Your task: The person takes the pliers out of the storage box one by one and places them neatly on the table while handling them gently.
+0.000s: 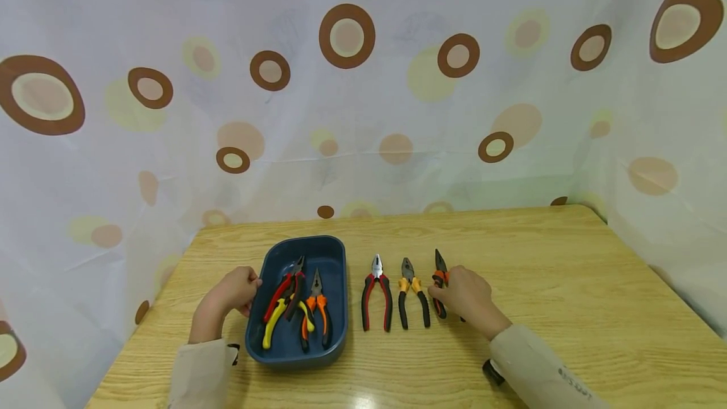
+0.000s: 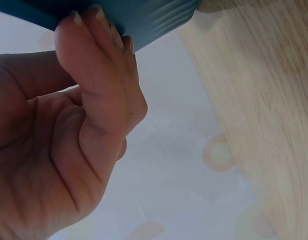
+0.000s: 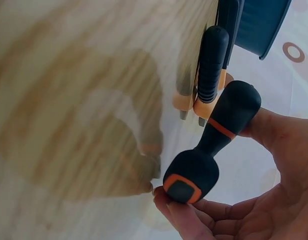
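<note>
My left hand (image 1: 235, 290) grips the left rim of a dark blue plastic bin (image 1: 342, 333); in the left wrist view its curled fingers (image 2: 96, 90) meet the wall. Inside lie red-handled pliers (image 1: 281, 295), yellow-handled pliers (image 1: 274, 327) partly under them, and orange-and-black long-nose pliers (image 1: 318, 302). At the right end of a row of pliers, my right hand (image 1: 467, 295) holds long-nose pliers (image 1: 440, 264) with orange-and-black handles. Thumb and fingers span the two handles (image 3: 191, 172) in the right wrist view, close over the table. In the head view the hand covers part of them.
Between bin and right hand, red-and-black combination pliers (image 1: 377, 292) and yellow-and-black pliers (image 1: 413, 292) lie side by side, jaws pointing away. The wooden table (image 1: 568, 308) backs onto a patterned curtain (image 1: 363, 112), which also runs along the left and right sides.
</note>
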Demonstrator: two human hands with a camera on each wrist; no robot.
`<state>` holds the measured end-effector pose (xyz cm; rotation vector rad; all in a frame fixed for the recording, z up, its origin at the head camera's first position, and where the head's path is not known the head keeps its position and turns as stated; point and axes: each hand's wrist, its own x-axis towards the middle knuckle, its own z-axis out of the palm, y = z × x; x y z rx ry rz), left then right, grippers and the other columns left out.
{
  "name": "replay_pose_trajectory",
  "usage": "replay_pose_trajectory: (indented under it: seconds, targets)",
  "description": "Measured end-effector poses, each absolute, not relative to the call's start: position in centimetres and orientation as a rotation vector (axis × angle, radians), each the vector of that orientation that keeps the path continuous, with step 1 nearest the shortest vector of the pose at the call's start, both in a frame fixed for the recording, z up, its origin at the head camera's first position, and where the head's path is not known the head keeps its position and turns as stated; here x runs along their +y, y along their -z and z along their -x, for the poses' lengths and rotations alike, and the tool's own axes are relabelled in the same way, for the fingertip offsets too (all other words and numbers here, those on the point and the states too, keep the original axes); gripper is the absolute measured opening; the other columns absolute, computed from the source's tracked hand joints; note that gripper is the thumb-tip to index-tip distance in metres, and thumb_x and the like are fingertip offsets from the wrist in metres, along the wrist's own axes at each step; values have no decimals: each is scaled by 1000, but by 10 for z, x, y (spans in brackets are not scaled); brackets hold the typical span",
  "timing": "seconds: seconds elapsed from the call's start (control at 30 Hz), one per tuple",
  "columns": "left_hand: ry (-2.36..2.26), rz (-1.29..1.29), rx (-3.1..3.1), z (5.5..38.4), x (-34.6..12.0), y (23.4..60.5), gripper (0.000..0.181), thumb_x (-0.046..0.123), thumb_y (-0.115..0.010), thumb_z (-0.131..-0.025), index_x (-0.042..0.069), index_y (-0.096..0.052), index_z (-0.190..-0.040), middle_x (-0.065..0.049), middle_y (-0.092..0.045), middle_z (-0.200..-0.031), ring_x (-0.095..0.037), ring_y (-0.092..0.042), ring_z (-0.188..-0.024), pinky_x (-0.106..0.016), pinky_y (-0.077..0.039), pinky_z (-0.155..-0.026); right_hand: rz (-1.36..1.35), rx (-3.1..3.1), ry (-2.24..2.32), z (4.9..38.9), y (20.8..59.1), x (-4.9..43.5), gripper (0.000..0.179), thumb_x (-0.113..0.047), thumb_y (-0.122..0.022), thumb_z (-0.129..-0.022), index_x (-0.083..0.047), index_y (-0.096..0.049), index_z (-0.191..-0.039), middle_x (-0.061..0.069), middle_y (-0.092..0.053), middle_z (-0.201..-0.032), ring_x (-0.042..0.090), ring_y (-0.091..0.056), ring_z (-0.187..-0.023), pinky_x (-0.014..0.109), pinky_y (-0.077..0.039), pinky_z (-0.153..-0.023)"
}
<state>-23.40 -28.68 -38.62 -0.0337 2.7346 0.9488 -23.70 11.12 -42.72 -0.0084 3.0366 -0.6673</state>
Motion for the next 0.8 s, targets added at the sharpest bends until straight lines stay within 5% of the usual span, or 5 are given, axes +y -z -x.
replay_pose_trajectory:
  seconds: [0.8]
  targets:
    - [-946,12,2739,234,-287,388,16,2,-43,-100,-9,-51,-91,-13,-52,-69,-18,-54,-53,-29,-54,-50,97,3053,498,240,428,105,40,-23,-69,-83,-12,-40,-57,1,-36,-57,10,-30,-45,21,-19,-40]
